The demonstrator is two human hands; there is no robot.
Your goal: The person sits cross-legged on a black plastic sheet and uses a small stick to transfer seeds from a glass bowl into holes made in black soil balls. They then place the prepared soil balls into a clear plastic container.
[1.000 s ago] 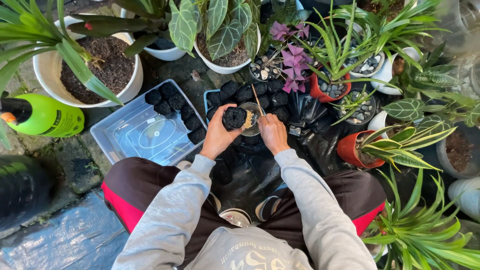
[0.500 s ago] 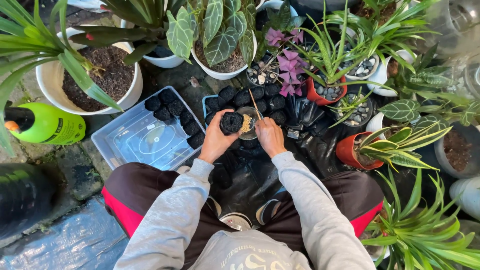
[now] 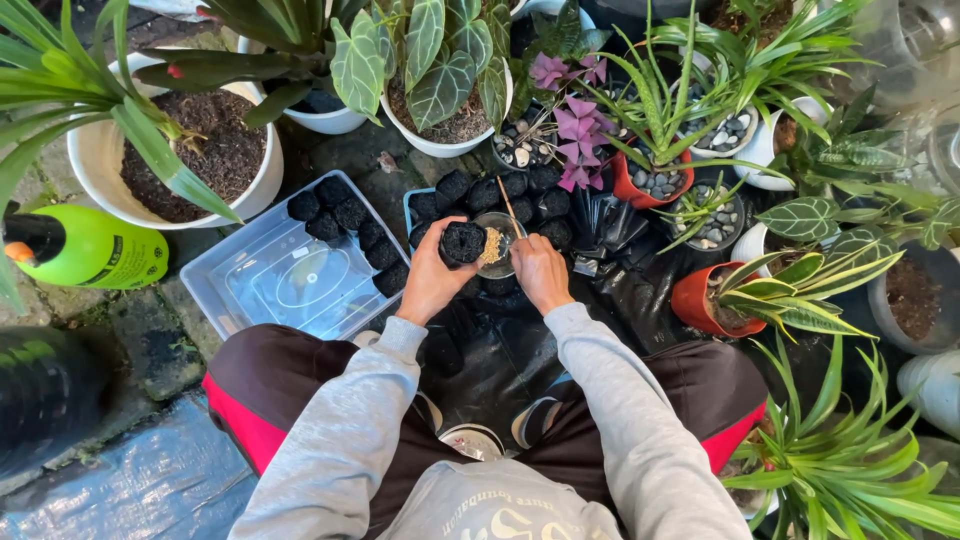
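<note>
head view: the left hand (image 3: 430, 280) is wrapped around a small black soil-filled pot (image 3: 464, 243), fingers closed on its side, holding it up just above the blue tray (image 3: 411, 203) of matching black pots. the right hand (image 3: 541, 272) pinches a thin wooden stick (image 3: 512, 211), fingers shut on its lower end, the tip resting in a small clear bowl (image 3: 499, 243) of tan granules that touches the held pot.

the pot looks soft-sided, perhaps a thin plastic bag, so a harder squeeze could push crumbly dark soil over its rim. the bowl sits tilted among rounded pots; a nudge from the stick could tip it and scatter the grains. the stick is slim and could slip from the pinch.

a clear plastic tub (image 3: 283, 272), smooth and shiny, holds more black pots along its far edge. a glossy green spray bottle (image 3: 92, 248) lies to the left; a white pot (image 3: 90, 165) with coarse dark earth stands behind it.
</note>
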